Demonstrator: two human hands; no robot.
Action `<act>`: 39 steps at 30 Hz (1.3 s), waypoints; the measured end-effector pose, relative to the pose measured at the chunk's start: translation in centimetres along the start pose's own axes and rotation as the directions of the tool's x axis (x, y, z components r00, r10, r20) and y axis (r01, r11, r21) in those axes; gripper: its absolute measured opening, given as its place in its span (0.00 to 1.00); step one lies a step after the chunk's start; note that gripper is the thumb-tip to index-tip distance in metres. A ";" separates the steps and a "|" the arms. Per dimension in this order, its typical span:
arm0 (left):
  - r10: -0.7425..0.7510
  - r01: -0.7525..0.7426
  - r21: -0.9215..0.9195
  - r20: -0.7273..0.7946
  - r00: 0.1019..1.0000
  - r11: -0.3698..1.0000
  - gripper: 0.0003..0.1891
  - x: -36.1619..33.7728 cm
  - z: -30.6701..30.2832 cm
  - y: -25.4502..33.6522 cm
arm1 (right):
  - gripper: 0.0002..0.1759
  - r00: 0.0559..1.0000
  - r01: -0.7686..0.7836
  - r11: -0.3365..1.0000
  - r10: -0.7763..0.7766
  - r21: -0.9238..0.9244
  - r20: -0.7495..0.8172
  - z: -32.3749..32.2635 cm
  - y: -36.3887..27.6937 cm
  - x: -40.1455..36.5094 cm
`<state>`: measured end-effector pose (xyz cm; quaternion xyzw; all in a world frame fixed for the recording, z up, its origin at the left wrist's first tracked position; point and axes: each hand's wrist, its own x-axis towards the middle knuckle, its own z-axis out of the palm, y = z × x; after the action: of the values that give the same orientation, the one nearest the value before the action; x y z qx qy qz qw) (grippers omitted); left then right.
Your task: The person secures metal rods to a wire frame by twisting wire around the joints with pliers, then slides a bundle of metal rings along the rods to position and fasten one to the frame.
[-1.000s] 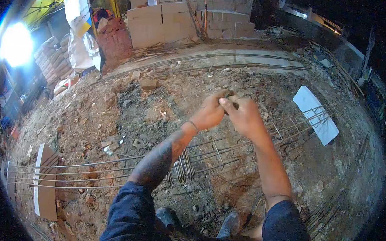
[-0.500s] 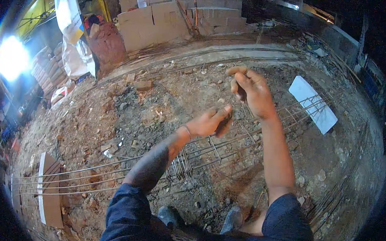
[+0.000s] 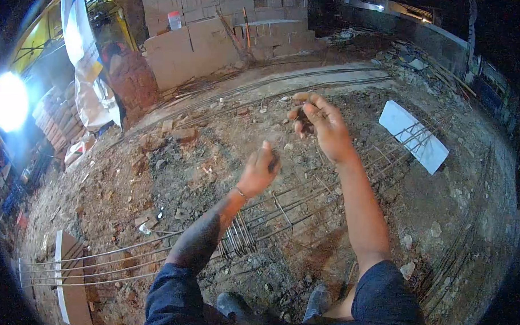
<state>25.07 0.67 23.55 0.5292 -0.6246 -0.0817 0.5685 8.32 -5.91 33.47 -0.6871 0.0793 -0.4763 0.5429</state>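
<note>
Both hands are raised over a long cage of thin steel bars [image 3: 287, 212] tied with square stirrups. My left hand [image 3: 261, 169] is above the middle of the cage, thumb pointing up and apart from loosely curled fingers partly hidden in shadow; nothing shows in it. Higher and to the right is my right hand [image 3: 324, 127], its fingers bent and spread, with no object visible between them. Several stirrups [image 3: 239, 236] are bunched together below my left hand. The bars rest on a pale block [image 3: 69, 282] at the left and a white block [image 3: 414, 136] at the right.
Rubble and broken bricks [image 3: 183, 135] lie on the dirt ground. Long loose rods [image 3: 268, 94] run across behind the cage, before a block wall [image 3: 201, 43]. A bright lamp [image 3: 7, 102] and stacked sacks [image 3: 54, 118] stand at the left. My shoes [image 3: 318, 302] show at the bottom.
My left hand has moved left and slightly down, away from my right hand, and the gap between them is wider. My right hand sits slightly further left. The camera view has shifted slightly.
</note>
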 end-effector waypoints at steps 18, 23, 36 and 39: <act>0.040 -0.268 0.288 0.609 0.792 0.920 0.19 2.6 -5.4 6.2 | 0.11 0.990 0.036 0.951 -0.076 -0.307 -0.121 2.4 1.0 -0.8; -0.181 0.411 -0.096 0.791 0.585 0.907 0.29 0.9 -4.1 3.7 | 0.11 0.959 0.017 0.957 -0.097 -0.290 -0.265 2.1 -0.9 -0.6; -0.010 0.046 -0.150 0.231 0.973 0.988 0.25 3.1 -3.5 8.2 | 0.10 0.956 0.063 0.771 -0.229 -0.633 -0.185 2.2 1.3 -0.7; -0.162 0.209 -0.128 0.306 0.938 0.969 0.22 2.9 -3.4 8.8 | 0.10 0.967 0.100 0.846 -0.206 -0.524 -0.147 2.9 1.0 -0.9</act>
<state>23.40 4.00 32.71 0.5208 -0.6405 -0.2622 0.4997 10.41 -3.78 32.26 -0.7599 0.2014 -0.5457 0.2900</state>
